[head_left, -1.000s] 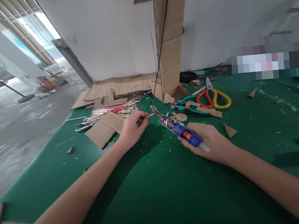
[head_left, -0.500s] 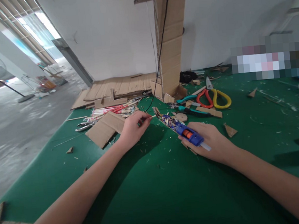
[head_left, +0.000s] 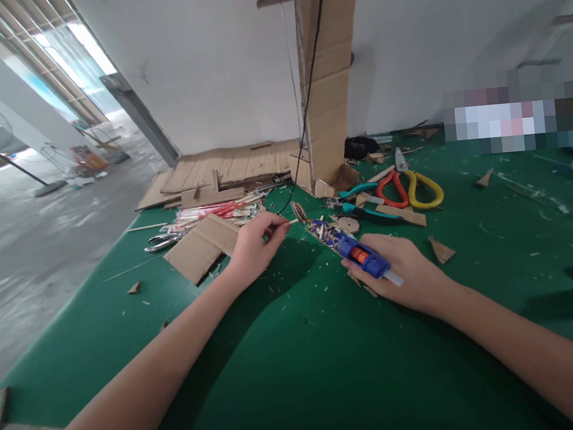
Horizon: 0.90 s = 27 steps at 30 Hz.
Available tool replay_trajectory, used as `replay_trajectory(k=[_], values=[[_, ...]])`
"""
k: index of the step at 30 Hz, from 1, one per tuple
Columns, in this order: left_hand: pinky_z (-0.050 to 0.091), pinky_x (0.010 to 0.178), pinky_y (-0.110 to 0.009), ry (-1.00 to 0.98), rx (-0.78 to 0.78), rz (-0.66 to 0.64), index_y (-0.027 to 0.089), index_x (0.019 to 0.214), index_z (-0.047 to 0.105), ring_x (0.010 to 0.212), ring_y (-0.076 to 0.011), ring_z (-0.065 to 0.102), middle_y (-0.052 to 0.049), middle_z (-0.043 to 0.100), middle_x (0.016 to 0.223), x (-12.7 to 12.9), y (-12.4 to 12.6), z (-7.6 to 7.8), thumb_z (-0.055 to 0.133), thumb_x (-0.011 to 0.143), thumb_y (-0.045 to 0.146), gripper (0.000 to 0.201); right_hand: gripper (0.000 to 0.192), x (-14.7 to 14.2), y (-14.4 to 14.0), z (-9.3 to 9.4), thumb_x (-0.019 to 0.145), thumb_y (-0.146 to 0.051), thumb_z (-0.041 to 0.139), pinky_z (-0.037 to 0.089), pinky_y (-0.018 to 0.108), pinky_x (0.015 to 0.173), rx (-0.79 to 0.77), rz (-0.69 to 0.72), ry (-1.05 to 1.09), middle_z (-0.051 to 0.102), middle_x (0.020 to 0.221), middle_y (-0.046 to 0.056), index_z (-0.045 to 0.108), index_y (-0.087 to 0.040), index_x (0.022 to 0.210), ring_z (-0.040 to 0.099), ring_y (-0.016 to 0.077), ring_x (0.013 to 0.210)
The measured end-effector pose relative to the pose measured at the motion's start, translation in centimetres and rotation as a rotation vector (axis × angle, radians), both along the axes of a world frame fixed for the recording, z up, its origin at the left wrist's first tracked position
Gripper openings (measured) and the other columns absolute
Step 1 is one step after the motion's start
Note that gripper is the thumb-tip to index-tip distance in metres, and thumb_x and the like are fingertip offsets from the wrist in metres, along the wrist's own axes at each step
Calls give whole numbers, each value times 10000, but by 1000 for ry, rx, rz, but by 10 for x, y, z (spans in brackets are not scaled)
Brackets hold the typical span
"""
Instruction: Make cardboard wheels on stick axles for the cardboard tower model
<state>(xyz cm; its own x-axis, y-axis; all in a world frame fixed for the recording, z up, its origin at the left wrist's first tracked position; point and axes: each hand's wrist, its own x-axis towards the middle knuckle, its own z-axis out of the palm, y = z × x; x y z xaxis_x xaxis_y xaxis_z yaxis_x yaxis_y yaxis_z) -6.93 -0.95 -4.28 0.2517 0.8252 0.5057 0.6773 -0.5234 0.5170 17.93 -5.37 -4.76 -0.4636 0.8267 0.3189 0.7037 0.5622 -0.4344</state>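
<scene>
My right hand (head_left: pixel 404 271) is wrapped round a blue hot glue gun (head_left: pixel 363 256), whose front part is caked with coloured scraps. A clear glue stick (head_left: pixel 394 278) pokes out of its back end. Between the fingertips of my left hand (head_left: pixel 259 247) is pinched a thin wooden stick (head_left: pixel 293 222). At the stick's far end sits a small round cardboard disc (head_left: pixel 299 212), tilted on edge, with the gun's nozzle close to it; I cannot tell whether they touch. Just beyond the gun, a flat cardboard disc (head_left: pixel 347 225) lies on the green table (head_left: pixel 279 356).
A tall cardboard post (head_left: pixel 330 84) stands at the back, with a black cord (head_left: pixel 311 82) hanging before it. Right of it lie red-and-yellow-handled scissors (head_left: pixel 404 188) and teal-handled pliers (head_left: pixel 371 212). At left are a folded cardboard piece (head_left: pixel 199 249), metal pliers (head_left: pixel 163 242) and wrapped sticks (head_left: pixel 211 213).
The small disc on the stick has turned, now showing more of its round face. The glue gun has shifted very slightly; my left hand is almost still.
</scene>
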Motion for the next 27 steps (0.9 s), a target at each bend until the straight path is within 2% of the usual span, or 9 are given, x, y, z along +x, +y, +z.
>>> replay_trajectory(k=[11,27], values=[[421,586,-220,9,22,-66,186,796,599,642,-102,513,-2,601,729,0,1,-2,524,849,231,102,102,-2,-1,1,792,-236,562,402,277,550,11,31,106,555,752,26,484,-198,847,538,162,623],[422,607,-223,19,5,1,179,815,605,650,-109,518,-5,613,748,1,0,0,502,858,249,132,131,0,2,0,774,-229,557,358,263,525,-8,31,10,503,688,7,432,-205,744,501,153,590]])
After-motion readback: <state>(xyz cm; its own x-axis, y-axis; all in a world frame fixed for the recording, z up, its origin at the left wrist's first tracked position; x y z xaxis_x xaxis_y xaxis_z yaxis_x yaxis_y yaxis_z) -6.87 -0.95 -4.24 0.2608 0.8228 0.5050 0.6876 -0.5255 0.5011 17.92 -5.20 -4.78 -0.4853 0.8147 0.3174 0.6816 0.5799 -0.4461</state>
